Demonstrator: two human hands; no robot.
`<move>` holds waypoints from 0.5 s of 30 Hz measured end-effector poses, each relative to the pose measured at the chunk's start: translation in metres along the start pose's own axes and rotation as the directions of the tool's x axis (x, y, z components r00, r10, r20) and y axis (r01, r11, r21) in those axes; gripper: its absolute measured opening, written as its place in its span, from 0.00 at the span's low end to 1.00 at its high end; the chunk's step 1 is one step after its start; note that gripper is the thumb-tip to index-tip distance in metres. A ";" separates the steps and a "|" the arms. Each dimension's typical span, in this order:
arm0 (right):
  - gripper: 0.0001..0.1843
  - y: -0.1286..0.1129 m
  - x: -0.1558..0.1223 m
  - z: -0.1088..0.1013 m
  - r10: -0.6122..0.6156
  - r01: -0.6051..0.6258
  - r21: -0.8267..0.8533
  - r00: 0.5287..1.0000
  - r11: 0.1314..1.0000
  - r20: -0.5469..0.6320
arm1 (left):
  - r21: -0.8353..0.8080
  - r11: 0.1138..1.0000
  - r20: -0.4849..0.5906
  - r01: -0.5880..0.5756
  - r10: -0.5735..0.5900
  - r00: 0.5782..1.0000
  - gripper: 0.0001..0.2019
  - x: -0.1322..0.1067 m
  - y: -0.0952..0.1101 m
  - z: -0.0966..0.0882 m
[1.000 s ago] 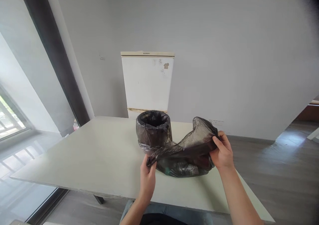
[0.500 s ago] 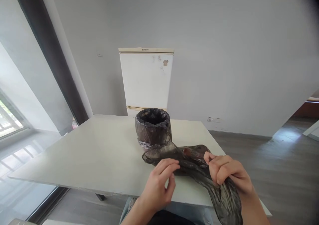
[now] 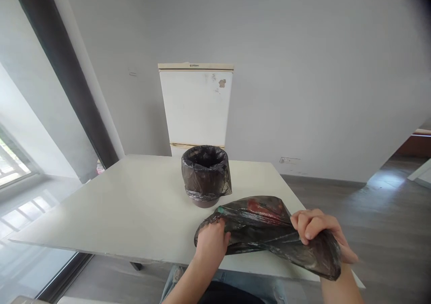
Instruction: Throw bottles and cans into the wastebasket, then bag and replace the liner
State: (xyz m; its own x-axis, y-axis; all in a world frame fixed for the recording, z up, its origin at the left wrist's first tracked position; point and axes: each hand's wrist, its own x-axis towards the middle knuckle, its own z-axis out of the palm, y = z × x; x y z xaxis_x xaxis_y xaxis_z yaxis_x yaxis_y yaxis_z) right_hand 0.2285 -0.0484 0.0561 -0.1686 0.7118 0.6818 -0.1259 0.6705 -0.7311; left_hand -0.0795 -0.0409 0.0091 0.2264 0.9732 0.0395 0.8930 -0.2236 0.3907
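Observation:
A dark, see-through plastic garbage bag [image 3: 256, 225] lies across the near right part of the table, with something red and a bit of green showing through it. My left hand [image 3: 212, 241] is closed on the bag's left end, its fingertips partly hidden in the plastic. On the right, my right hand [image 3: 318, 227] grips the gathered end, and a loose flap hangs below it past the table edge. Behind the bag stands a small trash can [image 3: 205, 174], lined with a similar dark bag folded over its rim.
The white table [image 3: 134, 205] reaches from my lap toward the wall. A white refrigerator [image 3: 197, 106] stands beyond its far edge. A wall socket [image 3: 289, 160] sits low on the grey wall, and a window [image 3: 11, 158] is at far left.
My left hand has closed on the bag's left end, which now lies lower, apart from the trash can. My right hand has shifted right with the gathered end, stretching the bag out.

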 end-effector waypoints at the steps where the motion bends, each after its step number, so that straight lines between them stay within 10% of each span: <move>1: 0.21 0.001 -0.003 0.000 0.031 -0.031 -0.006 0.999 1.000 -0.024 | 0.018 0.999 0.037 0.031 -0.032 0.999 0.17 0.002 -0.002 0.000; 6: 0.24 0.012 -0.013 0.000 0.114 -0.116 -0.079 0.993 0.990 -0.023 | 0.055 0.995 0.154 0.087 -0.095 0.984 0.17 0.008 -0.006 0.004; 15: 0.15 0.044 -0.034 -0.002 0.057 -0.082 -0.582 0.996 0.809 -0.062 | -0.348 0.933 -0.107 -0.096 0.062 0.992 0.21 -0.008 -0.012 -0.002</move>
State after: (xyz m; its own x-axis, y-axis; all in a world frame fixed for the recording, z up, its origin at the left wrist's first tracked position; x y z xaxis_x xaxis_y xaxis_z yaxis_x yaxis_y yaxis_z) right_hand 0.2310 -0.0424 0.0004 -0.1141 0.7603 0.6395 0.4806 0.6056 -0.6342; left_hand -0.0924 -0.0464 0.0057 0.2388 0.9575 0.1617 0.6757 -0.2834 0.6805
